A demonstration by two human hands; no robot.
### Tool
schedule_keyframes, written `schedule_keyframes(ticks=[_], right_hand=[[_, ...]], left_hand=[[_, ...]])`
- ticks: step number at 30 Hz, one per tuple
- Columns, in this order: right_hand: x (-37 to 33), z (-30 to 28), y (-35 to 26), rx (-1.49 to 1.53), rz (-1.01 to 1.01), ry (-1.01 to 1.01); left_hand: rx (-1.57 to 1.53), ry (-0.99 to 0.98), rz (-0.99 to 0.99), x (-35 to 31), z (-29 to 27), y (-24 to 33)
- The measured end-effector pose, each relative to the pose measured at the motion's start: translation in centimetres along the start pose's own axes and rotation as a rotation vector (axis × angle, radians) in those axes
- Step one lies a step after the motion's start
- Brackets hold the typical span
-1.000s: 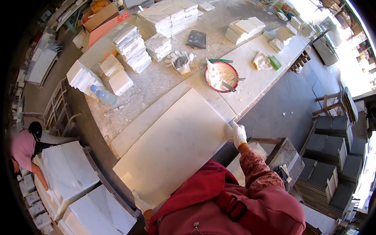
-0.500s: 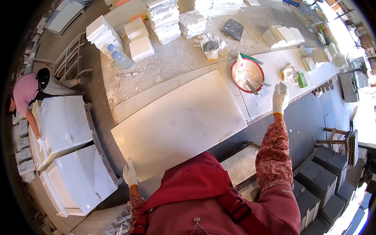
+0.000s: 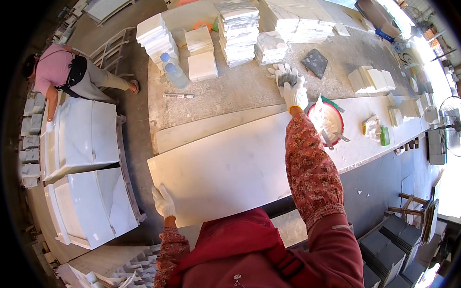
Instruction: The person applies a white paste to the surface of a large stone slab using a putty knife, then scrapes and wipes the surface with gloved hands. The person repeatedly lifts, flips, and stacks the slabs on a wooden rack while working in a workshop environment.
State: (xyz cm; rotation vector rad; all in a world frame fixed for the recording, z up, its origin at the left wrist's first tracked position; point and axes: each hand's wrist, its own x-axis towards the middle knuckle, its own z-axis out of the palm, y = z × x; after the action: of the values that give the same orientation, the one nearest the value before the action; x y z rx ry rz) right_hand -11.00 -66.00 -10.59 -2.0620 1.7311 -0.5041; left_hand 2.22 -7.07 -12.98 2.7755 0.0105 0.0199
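Observation:
A large white marble slab (image 3: 224, 166) lies along the near side of the workbench, its front edge close to my body. My left hand (image 3: 163, 201), in a white knit glove, grips the slab's left edge near the front corner. Across the slab reaches my right arm; my gloved right hand (image 3: 296, 93) is closed on a grey-palmed work glove (image 3: 277, 72) lying on the bench, partly covering it. Just right of that hand stands a red-rimmed bowl (image 3: 340, 120) of white paste, with a putty knife (image 3: 328, 139) at its edge.
Stacks of white tiles (image 3: 237, 35) line the bench's far side, near a dark square tile (image 3: 314, 63). Plastic bottles (image 3: 177, 76) and a marker (image 3: 178, 96) are at left. A co-worker (image 3: 58, 69) bends over marble slabs (image 3: 86, 134). Dark tiles (image 3: 389, 256) stand lower right.
My right hand has moved left from beside the bowl onto the work glove. My left hand stays at the slab's edge. The whole view has shifted, and the co-worker's pose has changed slightly.

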Motion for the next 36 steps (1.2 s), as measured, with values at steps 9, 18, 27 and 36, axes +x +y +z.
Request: schedule_keyframes(ticks=[9, 18, 27, 36], right_hand=[[4.1, 0.5, 0.4, -0.056, -0.088, -0.045], [3.2, 1.5, -1.5, -0.344, -0.399, 0.146], [7.1, -6.8, -5.1, 0.285, -0.171, 0.337], [10.5, -1.9, -6.1, -0.210, -0.222, 0.119]], left_hand=[[0.023, 0.003, -0.056, 0.4, 0.1, 2.8], [0.034, 0.001, -0.028, 1.3, 0.2, 3.4], [0.048, -0.067, -0.092, 1.5, -0.2, 3.8], [0.076, -0.050, -0.114, 1.4, 0.2, 3.3]])
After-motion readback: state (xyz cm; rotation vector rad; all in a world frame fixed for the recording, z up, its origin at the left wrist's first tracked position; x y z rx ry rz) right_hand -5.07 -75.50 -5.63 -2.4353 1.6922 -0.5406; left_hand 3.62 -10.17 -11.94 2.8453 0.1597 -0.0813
